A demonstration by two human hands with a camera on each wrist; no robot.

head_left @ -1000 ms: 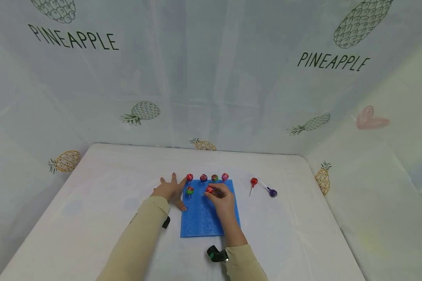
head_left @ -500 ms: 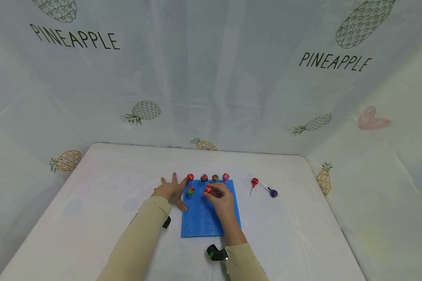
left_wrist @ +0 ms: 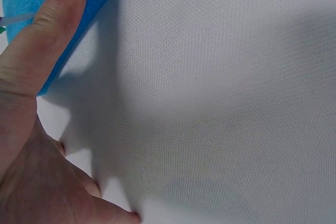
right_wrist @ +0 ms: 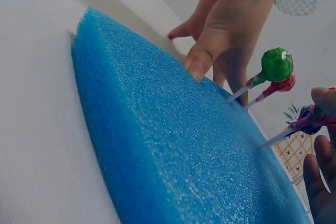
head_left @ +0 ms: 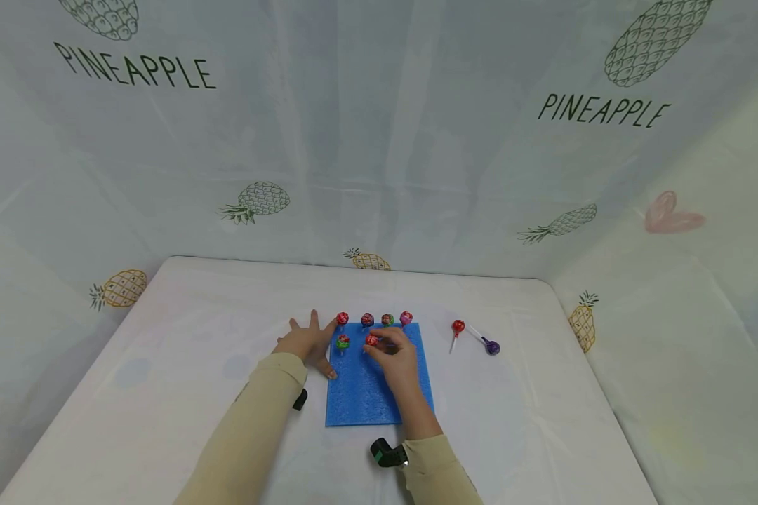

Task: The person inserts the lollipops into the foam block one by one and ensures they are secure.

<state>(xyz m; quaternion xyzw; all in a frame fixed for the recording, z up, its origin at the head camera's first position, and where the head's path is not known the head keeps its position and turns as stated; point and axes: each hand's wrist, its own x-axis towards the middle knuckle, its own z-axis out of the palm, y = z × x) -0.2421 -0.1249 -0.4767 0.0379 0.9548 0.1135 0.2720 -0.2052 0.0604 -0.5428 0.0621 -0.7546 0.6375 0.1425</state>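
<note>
A blue foam block [head_left: 360, 400] lies on the table. My right hand [head_left: 401, 361] pinches a red-wrapped lollipop [head_left: 370, 340] by its head over the block; in the right wrist view its white stick [right_wrist: 275, 138] slants down to the foam surface. To the left, my left hand [head_left: 306, 345] is spread, its thumb [left_wrist: 50, 30] pressing on the foam's edge and the other fingers on the table. Beside the held lollipop stands a green-and-red lollipop [head_left: 342, 342]. Along the far edge a row stands in the foam: red [head_left: 342, 318], dark [head_left: 367, 320], green-brown [head_left: 387, 320] and pink [head_left: 406, 318].
Right of the block, a red lollipop [head_left: 457, 326] and a purple lollipop [head_left: 492, 347] lie on the white table [head_left: 530, 407]. Pineapple-print cloth [head_left: 379, 154] hangs behind and at the sides. A black wrist camera [head_left: 388, 454] sits below my right hand.
My right hand has shifted slightly left with the red lollipop, closer to the green-and-red one. The left hand stays in place on the foam's edge.
</note>
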